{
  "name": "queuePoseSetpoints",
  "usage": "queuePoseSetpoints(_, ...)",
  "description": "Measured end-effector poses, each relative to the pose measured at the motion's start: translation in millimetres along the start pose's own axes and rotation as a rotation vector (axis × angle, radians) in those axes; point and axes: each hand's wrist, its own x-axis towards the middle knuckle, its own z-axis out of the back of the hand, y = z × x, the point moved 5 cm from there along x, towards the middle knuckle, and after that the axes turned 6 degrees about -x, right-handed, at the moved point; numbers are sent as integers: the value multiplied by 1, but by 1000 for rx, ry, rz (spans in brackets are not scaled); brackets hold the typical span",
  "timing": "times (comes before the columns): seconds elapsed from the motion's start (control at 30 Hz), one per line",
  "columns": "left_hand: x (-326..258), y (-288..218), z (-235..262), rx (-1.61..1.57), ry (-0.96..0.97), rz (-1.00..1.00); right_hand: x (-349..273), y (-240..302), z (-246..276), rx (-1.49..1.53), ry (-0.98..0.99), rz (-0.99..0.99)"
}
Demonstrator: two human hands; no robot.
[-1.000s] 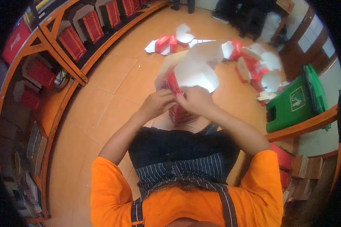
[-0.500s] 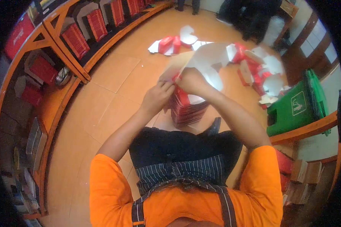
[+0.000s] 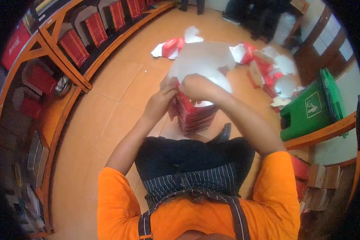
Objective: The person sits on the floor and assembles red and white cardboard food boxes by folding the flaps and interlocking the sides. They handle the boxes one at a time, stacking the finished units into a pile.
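Observation:
Both hands pinch the near edge of a red-and-white cardboard box (image 3: 204,56), whose broad pale flap spreads away from me, blurred by motion. My left hand (image 3: 163,98) grips its left side with bent fingers. Close beside it, my right hand (image 3: 199,88) is curled over the edge, its fingertips partly hidden. Just beneath stands a tall stack of red cardboard boxes (image 3: 194,120) in front of my knees, with a white flap showing at its top right.
Folded red-and-white boxes (image 3: 268,72) lie on the floor at right, with more boxes (image 3: 172,48) farther ahead. A green bin (image 3: 308,108) stands right. Wooden shelves (image 3: 64,66) at left hold red stacks (image 3: 74,48) and a metal bowl (image 3: 63,86). People's dark-clothed legs (image 3: 194,6) show at the far end.
The held box's flap has swung from a tilted, creased position into one broad pale surface. My hands stay close together at its near edge.

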Motion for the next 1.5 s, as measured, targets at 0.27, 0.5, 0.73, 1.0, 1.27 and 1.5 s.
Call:
queuePoseSetpoints(0.27, 0, 8, -3, -21, -2, 10, 25, -4, -31, -281, -213, 221)
queuePoseSetpoints(0.5, 5, 5, -1, -68, 2, -12, -1, 9, -14, -144, -75, 165)
queuePoseSetpoints(0.73, 8, 0, -4, 11, 33, -11, 10, -8, -29, 28, -209, 71)
queuePoseSetpoints(1.0, -40, 3, -31, -596, -320, 634, -76, -61, 15, 484, -671, 169)
queuePoseSetpoints(1.27, -46, -28, -61, -570, -568, 675, -52, -417, -61, 453, -1128, -703)
queuePoseSetpoints(1.5, -72, -33, -51, -357, -746, 478, 5, -618, -70, -24, -1042, -747)
